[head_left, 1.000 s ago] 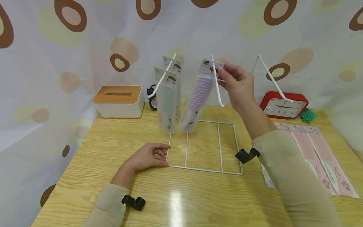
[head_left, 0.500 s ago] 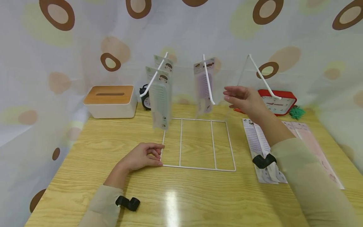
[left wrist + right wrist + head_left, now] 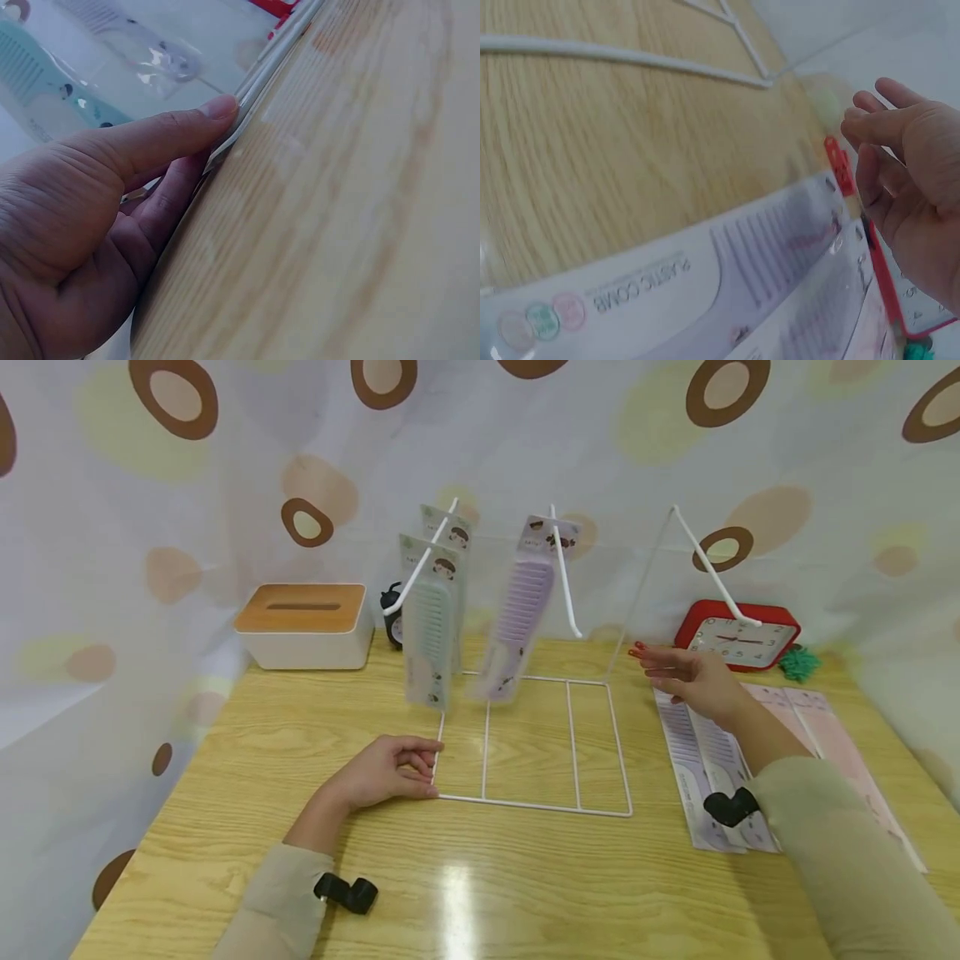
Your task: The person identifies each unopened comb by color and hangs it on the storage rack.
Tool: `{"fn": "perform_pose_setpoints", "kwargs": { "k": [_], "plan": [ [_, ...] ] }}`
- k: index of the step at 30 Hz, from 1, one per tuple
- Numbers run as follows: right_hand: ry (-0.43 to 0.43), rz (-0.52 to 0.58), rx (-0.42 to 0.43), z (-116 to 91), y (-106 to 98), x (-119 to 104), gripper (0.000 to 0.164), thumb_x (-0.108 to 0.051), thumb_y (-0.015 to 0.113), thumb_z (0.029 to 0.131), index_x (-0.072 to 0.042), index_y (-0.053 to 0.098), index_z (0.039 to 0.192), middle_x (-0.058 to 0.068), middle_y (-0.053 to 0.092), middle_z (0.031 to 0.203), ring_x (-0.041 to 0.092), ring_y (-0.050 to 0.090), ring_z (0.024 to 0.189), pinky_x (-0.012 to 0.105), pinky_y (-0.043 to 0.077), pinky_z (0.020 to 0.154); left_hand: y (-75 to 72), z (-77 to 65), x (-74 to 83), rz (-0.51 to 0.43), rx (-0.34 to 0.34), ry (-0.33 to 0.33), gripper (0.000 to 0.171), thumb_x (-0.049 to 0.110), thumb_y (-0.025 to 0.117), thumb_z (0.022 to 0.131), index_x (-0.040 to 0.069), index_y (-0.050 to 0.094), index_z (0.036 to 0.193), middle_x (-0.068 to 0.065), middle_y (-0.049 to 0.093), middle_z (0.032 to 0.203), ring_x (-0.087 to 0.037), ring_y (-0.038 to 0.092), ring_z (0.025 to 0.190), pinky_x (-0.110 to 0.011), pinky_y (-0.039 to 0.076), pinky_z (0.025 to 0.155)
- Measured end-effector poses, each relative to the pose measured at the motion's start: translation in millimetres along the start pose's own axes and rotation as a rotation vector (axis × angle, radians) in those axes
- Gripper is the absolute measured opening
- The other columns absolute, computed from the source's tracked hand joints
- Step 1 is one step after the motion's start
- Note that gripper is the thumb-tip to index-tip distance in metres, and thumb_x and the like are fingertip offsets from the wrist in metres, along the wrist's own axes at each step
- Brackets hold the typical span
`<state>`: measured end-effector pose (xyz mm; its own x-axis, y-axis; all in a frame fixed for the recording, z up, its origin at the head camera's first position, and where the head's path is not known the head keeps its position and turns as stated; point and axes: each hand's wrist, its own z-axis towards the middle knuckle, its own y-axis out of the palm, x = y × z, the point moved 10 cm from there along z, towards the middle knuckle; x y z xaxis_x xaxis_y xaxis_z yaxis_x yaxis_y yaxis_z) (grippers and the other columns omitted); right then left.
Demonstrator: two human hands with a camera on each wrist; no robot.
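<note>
My left hand (image 3: 386, 768) pinches the front left corner of a white wire display rack (image 3: 536, 807). In the left wrist view the thumb (image 3: 220, 107) lies on the wire. Two packaged green combs (image 3: 429, 635) hang on the rack's left hook, and a packaged purple comb (image 3: 521, 610) hangs tilted on the middle hook. My right hand (image 3: 697, 685) hovers right of the rack with loosely bent fingers, holding nothing. Below it, packaged purple combs (image 3: 757, 247) lie overlapping on the table. The right hook carries no comb.
Packaged pink combs (image 3: 828, 735) lie at the right. Behind them stand a red clock (image 3: 742, 635) and a green tuft (image 3: 799, 663). A small red object (image 3: 840, 165) lies by the clock. A tissue box (image 3: 303, 635) and black alarm clock (image 3: 393, 625) stand at the back left.
My right hand has let go of the purple comb on the middle hook and moved right and down toward the purple combs on the table. The hung comb swings. My left hand stays put.
</note>
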<state>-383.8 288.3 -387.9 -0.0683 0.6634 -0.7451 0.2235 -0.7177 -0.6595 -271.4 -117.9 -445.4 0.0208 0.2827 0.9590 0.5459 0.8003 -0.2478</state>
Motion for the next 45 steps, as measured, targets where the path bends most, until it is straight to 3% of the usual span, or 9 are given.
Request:
{"fn": "perform_pose_setpoints", "kwargs": {
  "k": [4, 8, 12, 19, 24, 30, 36, 40, 45],
  "plan": [
    [0.055, -0.047, -0.030, -3.5, 1.5, 21.5, 0.051, -0.023, 0.063, 0.100, -0.017, 0.050, 0.148, 0.016, 0.055, 0.145, 0.032, 0.047, 0.137, 0.048, 0.050, 0.100, 1.5, 0.9, 0.5, -0.023, -0.006, -0.002, 0.067, 0.003, 0.081, 0.082, -0.006, 0.051, 0.141, -0.017, 0.061, 0.108, -0.017, 0.065, 0.094, -0.026, 0.059, 0.082],
    [0.082, -0.106, -0.062, -4.7, 1.4, 40.0, 0.058, -0.022, 0.070, 0.094, -0.021, 0.050, 0.148, 0.016, 0.050, 0.150, 0.043, 0.029, 0.147, 0.068, 0.026, 0.114, 1.7, 1.3, 0.7, -0.020, -0.005, -0.005, 0.067, 0.003, 0.081, 0.082, -0.005, 0.051, 0.141, -0.016, 0.062, 0.106, -0.017, 0.064, 0.094, -0.025, 0.059, 0.081],
    [0.071, -0.175, -0.085, -1.1, 2.1, 51.3, 0.069, -0.028, 0.079, 0.087, -0.020, 0.050, 0.149, 0.020, 0.045, 0.152, 0.048, 0.025, 0.146, 0.071, 0.020, 0.114, 0.6, 1.2, 0.2, -0.006, 0.000, -0.006, 0.066, 0.004, 0.082, 0.081, -0.004, 0.052, 0.140, -0.015, 0.062, 0.105, -0.017, 0.063, 0.093, -0.025, 0.059, 0.080],
    [0.047, -0.310, -0.121, 7.2, 11.7, 49.8, 0.100, -0.061, 0.083, 0.070, -0.018, 0.044, 0.152, 0.025, 0.031, 0.158, 0.052, 0.023, 0.146, 0.073, 0.020, 0.112, -0.5, 0.2, -0.7, -0.007, 0.003, -0.007, 0.066, 0.005, 0.082, 0.082, -0.004, 0.053, 0.140, -0.015, 0.060, 0.108, -0.017, 0.063, 0.093, -0.025, 0.059, 0.080],
    [0.030, -0.258, -0.054, 9.5, 14.2, 42.0, 0.089, -0.051, 0.084, 0.076, -0.014, 0.048, 0.149, 0.023, 0.041, 0.152, 0.049, 0.033, 0.141, 0.070, 0.025, 0.112, -0.2, 0.5, -0.4, -0.014, 0.003, -0.008, 0.066, 0.004, 0.081, 0.082, -0.004, 0.052, 0.140, -0.014, 0.060, 0.108, -0.017, 0.063, 0.093, -0.025, 0.058, 0.080],
    [0.126, -0.065, 0.145, 0.0, 2.4, 47.2, 0.072, -0.048, 0.073, 0.088, -0.017, 0.048, 0.149, 0.015, 0.054, 0.136, 0.032, 0.049, 0.115, 0.042, 0.044, 0.095, -0.4, 0.9, -0.9, -0.002, 0.003, -0.012, 0.066, 0.005, 0.082, 0.082, -0.003, 0.053, 0.140, -0.014, 0.060, 0.108, -0.017, 0.063, 0.093, -0.024, 0.058, 0.080],
    [0.207, 0.262, 0.307, -17.7, -20.3, 47.0, 0.073, -0.056, 0.074, 0.082, -0.028, 0.053, 0.145, -0.008, 0.063, 0.130, 0.010, 0.050, 0.105, 0.012, 0.044, 0.078, 0.2, 2.2, 0.1, -0.004, 0.002, -0.011, 0.065, 0.005, 0.082, 0.081, -0.003, 0.054, 0.140, -0.015, 0.061, 0.107, -0.017, 0.063, 0.093, -0.025, 0.059, 0.080],
    [0.134, 0.710, 0.370, -28.7, -31.5, 30.0, 0.054, -0.031, 0.082, 0.081, -0.025, 0.065, 0.132, -0.018, 0.071, 0.104, 0.002, 0.059, 0.091, 0.010, 0.049, 0.069, 0.4, 2.2, 0.0, -0.012, 0.001, -0.008, 0.066, 0.004, 0.082, 0.081, -0.004, 0.053, 0.140, -0.016, 0.060, 0.108, -0.017, 0.063, 0.094, -0.025, 0.059, 0.081],
    [-0.077, 1.155, 0.395, -47.8, -37.6, -10.8, 0.032, 0.000, 0.074, 0.087, -0.011, 0.074, 0.116, -0.002, 0.073, 0.099, 0.010, 0.068, 0.081, 0.017, 0.058, 0.075, 0.2, 1.4, -0.1, 0.002, 0.003, -0.006, 0.065, 0.005, 0.082, 0.082, -0.004, 0.053, 0.140, -0.016, 0.060, 0.109, -0.018, 0.063, 0.093, -0.024, 0.058, 0.080]
  ]
}}
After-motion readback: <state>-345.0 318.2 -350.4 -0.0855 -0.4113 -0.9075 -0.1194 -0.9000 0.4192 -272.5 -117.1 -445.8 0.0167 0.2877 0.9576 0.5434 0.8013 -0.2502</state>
